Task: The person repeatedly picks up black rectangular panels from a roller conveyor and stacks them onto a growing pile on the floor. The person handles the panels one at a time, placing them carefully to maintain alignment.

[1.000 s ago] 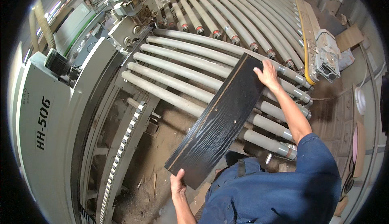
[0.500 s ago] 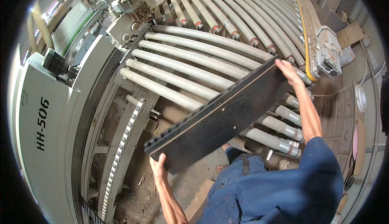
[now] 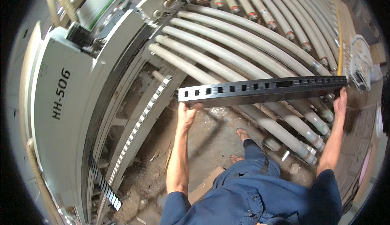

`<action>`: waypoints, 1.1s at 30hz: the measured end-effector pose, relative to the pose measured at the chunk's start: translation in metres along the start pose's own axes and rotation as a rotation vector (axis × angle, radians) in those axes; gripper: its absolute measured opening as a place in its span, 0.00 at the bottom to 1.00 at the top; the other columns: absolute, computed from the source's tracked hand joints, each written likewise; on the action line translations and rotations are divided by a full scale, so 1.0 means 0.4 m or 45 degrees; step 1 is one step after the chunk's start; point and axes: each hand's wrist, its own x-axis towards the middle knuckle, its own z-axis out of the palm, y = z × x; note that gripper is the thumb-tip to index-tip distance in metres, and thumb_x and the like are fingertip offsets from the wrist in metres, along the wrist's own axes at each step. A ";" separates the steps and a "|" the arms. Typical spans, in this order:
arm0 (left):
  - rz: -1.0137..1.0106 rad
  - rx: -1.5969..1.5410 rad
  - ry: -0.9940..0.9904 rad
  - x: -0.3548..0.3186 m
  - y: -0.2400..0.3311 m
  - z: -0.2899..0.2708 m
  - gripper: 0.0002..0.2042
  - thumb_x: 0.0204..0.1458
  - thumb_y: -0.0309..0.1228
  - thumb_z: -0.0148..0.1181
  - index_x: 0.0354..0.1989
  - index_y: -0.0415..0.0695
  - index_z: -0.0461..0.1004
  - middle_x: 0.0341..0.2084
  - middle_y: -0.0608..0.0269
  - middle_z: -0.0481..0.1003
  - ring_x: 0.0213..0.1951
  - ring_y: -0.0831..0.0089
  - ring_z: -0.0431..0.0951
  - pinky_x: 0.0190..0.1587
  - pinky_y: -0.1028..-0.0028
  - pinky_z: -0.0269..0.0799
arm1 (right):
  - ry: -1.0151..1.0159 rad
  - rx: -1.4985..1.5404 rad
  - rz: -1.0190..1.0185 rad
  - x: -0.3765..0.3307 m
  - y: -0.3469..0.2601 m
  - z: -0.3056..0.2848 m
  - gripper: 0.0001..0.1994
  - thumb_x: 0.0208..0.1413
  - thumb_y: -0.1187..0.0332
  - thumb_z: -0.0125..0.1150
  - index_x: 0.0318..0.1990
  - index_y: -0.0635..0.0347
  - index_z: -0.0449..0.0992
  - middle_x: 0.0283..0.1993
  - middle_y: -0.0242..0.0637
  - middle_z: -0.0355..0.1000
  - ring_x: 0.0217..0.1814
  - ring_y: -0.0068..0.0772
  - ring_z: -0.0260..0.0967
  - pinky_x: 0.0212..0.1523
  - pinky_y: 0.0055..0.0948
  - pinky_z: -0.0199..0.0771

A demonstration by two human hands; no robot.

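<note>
1. Both hands gripped a long black panel, seen edge-on with a row of slots along its edge (image 3: pixel 260 91): the left hand (image 3: pixel 187 113) closed around the end at 9 o'clock, the right hand (image 3: pixel 340 103) wrapped under the end at 3 o'clock.
2. That panel was held level in the air, above the near ends of the grey conveyor rollers (image 3: pixel 227 54), touching none that could be seen.
3. At 9 to 10 o'clock stood a pale grey machine housing (image 3: pixel 61 115); below lay a dusty floor (image 3: pixel 211 143) with the person's sandalled feet.
4. Judged from this, the carrying step was in hand; the next move would call for a steady two-ended grip, keeping the panel clear of the rollers.
</note>
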 end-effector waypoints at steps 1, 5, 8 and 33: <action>0.089 -0.032 0.004 0.002 -0.013 -0.004 0.23 0.45 0.21 0.69 0.51 0.43 0.69 0.42 0.66 0.74 0.43 0.75 0.72 0.50 0.71 0.68 | -0.004 0.023 0.022 0.001 0.012 0.007 0.22 0.63 0.56 0.55 0.58 0.61 0.69 0.59 0.31 0.68 0.62 0.28 0.61 0.67 0.31 0.51; 0.028 -0.060 0.015 0.003 -0.029 -0.002 0.19 0.50 0.25 0.64 0.51 0.43 0.68 0.43 0.66 0.72 0.45 0.75 0.71 0.50 0.71 0.68 | 0.128 -0.028 0.045 0.010 0.090 -0.066 0.23 0.64 0.58 0.51 0.62 0.61 0.65 0.62 0.34 0.65 0.64 0.33 0.59 0.68 0.33 0.50; 0.085 -0.111 -0.011 -0.005 -0.014 -0.014 0.21 0.48 0.26 0.65 0.50 0.41 0.67 0.40 0.66 0.71 0.43 0.74 0.71 0.49 0.72 0.68 | -0.004 -0.016 0.193 0.052 0.118 -0.104 0.22 0.64 0.62 0.47 0.62 0.63 0.65 0.63 0.36 0.64 0.64 0.34 0.59 0.67 0.34 0.53; -0.185 -0.359 2.216 -1.542 0.021 0.302 0.22 0.54 0.30 0.63 0.56 0.35 0.67 0.49 0.58 0.74 0.49 0.71 0.73 0.54 0.70 0.69 | -2.055 -0.533 0.881 -0.194 0.489 1.416 0.23 0.61 0.61 0.58 0.61 0.60 0.66 0.55 0.38 0.69 0.56 0.32 0.65 0.59 0.36 0.63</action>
